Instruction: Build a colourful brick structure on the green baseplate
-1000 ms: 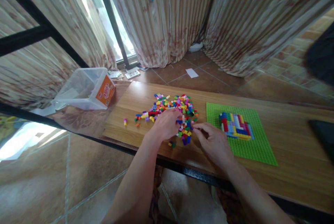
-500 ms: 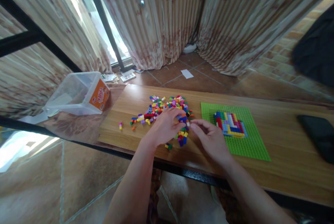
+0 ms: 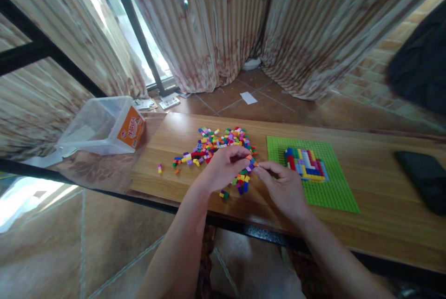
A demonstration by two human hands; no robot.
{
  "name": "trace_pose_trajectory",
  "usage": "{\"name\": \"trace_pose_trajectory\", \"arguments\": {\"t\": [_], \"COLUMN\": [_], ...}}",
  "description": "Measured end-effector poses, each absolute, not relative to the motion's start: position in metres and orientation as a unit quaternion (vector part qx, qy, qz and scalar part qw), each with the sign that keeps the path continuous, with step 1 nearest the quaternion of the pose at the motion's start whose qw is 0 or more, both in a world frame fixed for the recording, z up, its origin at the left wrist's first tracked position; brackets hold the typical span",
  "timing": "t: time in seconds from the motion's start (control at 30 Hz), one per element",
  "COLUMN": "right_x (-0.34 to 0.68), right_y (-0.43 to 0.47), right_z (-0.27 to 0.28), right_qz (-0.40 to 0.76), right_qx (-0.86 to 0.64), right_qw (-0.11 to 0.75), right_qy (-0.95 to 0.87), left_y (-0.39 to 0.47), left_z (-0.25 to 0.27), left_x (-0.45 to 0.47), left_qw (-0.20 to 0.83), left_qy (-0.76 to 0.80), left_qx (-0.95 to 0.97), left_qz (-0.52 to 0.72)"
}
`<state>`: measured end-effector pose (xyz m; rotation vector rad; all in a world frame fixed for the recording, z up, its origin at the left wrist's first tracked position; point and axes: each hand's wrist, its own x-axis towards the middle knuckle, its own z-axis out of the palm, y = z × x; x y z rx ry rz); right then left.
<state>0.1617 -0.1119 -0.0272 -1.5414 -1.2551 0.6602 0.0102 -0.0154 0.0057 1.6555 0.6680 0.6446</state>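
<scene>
Over the right part of a pile of small coloured building bricks [image 3: 209, 141], my two hands are close together with their fingertips nearly meeting. My left hand [image 3: 225, 167] is closed in a pinch, with a small orange brick [image 3: 248, 156] at its fingertips. My right hand [image 3: 283, 188] also pinches, thumb against forefinger, at a small orange and blue piece [image 3: 255, 164]; whether the pieces are joined cannot be made out. To the right, a flat multicoloured brick build [image 3: 308, 165] sits on a green studded baseplate [image 3: 334, 192].
A clear plastic box [image 3: 95, 148] with an orange label stands left of the wooden board [image 3: 153, 150]. A dark phone-like slab [image 3: 418, 176] lies at the right. Stray bricks [image 3: 160, 168] lie left of the pile. Part of a person in dark clothing [image 3: 418, 62] shows at upper right.
My left fingers have drawn together, and orange pieces now show at the fingertips of both hands. The build and baseplate stay put; the view has shifted slightly.
</scene>
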Motion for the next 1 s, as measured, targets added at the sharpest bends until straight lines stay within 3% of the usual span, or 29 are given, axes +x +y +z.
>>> {"name": "trace_pose_trajectory", "arguments": {"t": [0.27,0.47,0.73,1.0], "right_x": [0.164,0.162,0.164,0.165], "right_y": [-0.111,-0.108,-0.109,-0.112], "right_z": [-0.022,-0.017,-0.024,-0.029], "right_qz": [0.298,0.362,0.311,0.300], "right_qx": [-0.613,-0.590,-0.630,-0.640], "right_qw": [0.525,0.544,0.484,0.432], "right_qy": [-0.510,-0.474,-0.522,-0.560], "left_y": [-0.018,-0.019,-0.023,-0.024], "left_z": [0.005,0.005,0.009,-0.002], "left_x": [0.012,0.014,0.014,0.024], "left_qw": [0.702,0.732,0.684,0.547], "left_qy": [0.274,0.318,0.356,0.344], "left_qx": [0.594,0.530,0.595,0.734], "left_qz": [0.282,0.288,0.225,0.209]}}
